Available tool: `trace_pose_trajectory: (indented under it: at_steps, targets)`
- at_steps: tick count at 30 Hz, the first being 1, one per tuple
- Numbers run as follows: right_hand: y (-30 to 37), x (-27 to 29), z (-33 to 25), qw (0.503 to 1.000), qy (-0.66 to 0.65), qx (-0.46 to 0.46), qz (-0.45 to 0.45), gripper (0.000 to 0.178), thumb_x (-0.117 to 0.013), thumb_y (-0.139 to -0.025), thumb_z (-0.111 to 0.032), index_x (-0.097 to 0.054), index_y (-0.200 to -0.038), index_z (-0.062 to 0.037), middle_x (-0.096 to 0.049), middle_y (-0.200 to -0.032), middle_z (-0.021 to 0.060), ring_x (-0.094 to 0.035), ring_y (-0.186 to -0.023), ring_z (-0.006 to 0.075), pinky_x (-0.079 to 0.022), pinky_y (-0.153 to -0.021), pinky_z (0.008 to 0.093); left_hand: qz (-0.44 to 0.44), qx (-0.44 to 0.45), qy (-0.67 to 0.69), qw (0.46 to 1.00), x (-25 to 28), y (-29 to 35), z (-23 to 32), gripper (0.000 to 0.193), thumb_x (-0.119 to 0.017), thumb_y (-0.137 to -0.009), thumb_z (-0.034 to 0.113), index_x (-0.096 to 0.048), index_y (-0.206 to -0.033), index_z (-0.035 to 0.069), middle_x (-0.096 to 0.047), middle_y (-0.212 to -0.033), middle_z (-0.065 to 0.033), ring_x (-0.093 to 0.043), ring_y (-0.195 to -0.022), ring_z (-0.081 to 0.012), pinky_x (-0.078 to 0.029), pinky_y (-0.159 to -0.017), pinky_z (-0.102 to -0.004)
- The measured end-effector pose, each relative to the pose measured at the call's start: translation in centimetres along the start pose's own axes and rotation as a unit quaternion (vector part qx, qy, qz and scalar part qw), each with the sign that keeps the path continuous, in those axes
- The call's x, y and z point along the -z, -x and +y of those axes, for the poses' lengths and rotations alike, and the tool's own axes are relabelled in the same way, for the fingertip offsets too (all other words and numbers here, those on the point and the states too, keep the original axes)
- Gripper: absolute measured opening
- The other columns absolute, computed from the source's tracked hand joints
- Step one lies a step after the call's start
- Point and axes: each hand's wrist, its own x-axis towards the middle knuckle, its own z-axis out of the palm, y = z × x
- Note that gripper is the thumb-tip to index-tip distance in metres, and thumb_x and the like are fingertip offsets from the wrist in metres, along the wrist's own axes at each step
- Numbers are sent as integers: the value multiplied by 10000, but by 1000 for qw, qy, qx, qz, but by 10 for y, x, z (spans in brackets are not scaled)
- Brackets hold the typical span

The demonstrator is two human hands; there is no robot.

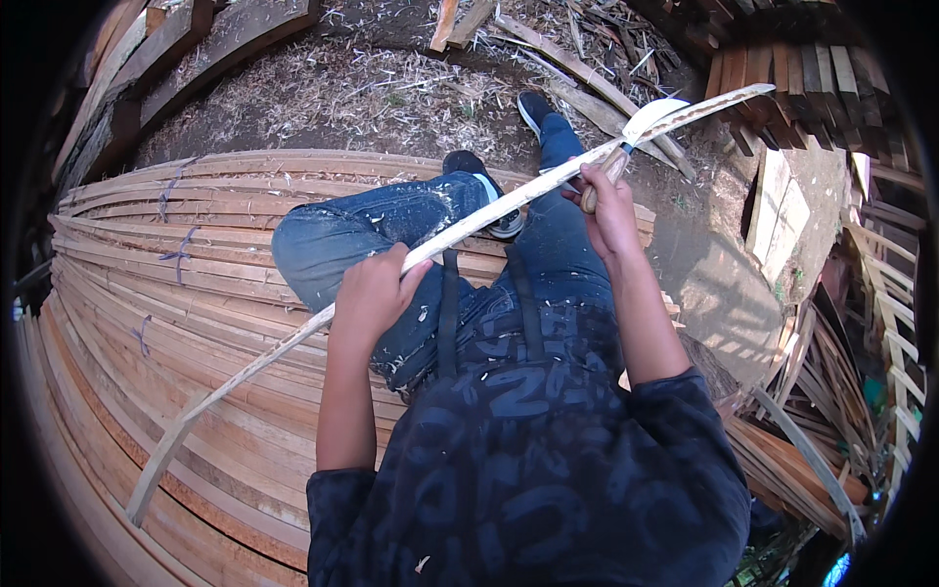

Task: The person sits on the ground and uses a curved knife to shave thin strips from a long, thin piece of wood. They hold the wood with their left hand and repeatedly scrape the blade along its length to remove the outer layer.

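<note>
A long, pale stripped stick (pixel 499 208) runs diagonally across my lap, from the lower left to the upper right. My left hand (pixel 372 293) is closed round it above my bent knee. In my right hand (pixel 612 213) is the wooden handle of a knife (pixel 652 117) with a broad, curved, shiny blade. The blade lies against the far part of the stick, which has brown patches towards its tip. The stick's lower end bends down over the planks on my left. Wood shavings cling to my jeans.
Beneath me and to my left are stacked long planks (pixel 225 342), some tied with dark cord. Shavings cover the ground (pixel 333 93) ahead. Stacked timber (pixel 802 78) stands at the far right, with a wooden lattice (pixel 895 333) and thin strips nearer. Curved beams (pixel 225 54) lie far left.
</note>
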Motion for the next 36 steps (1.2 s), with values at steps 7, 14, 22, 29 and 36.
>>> trace_pose_trajectory:
  at_steps: [7,14,22,29,36]
  targets:
    - [30,20,7,967,233,-31,-96,221,-607,-894,-206,-577,-929,10,-636,-894,96,-646,-844,171,-504,-732,303,-79,89,96,988,-24,45,0,401,-569,-907,363,-569,-769,-13,-588,-635,-224,-592,-652,-429,-445,-580,-485]
    - [62,16,33,835,523,63,-163,289,-646,-874,-271,-564,-834,4,-603,-670,162,-621,-616,305,-454,-583,403,-86,171,83,978,-45,60,5,427,-617,-876,356,-584,-827,-67,-592,-674,-270,-612,-703,-439,-474,-626,-465]
    - [65,-3,54,669,706,137,-189,456,-547,-883,-494,-586,-796,-48,-610,-638,201,-615,-658,401,-468,-572,470,-62,183,57,980,-63,53,-5,447,-581,-900,370,-590,-772,-58,-584,-684,-268,-590,-719,-454,-460,-630,-479]
    - [61,4,46,612,743,246,-110,431,-594,-851,-495,-556,-751,-78,-597,-577,138,-613,-563,334,-457,-469,413,-23,155,126,980,-66,57,-10,399,-592,-903,339,-599,-784,-41,-566,-652,-258,-579,-673,-444,-442,-582,-456]
    - [75,-13,35,606,731,273,-156,395,-641,-829,-458,-569,-745,-79,-609,-595,123,-612,-543,321,-465,-459,400,1,153,88,984,-73,61,-6,383,-586,-903,345,-599,-812,-27,-579,-655,-252,-590,-674,-440,-454,-578,-461]
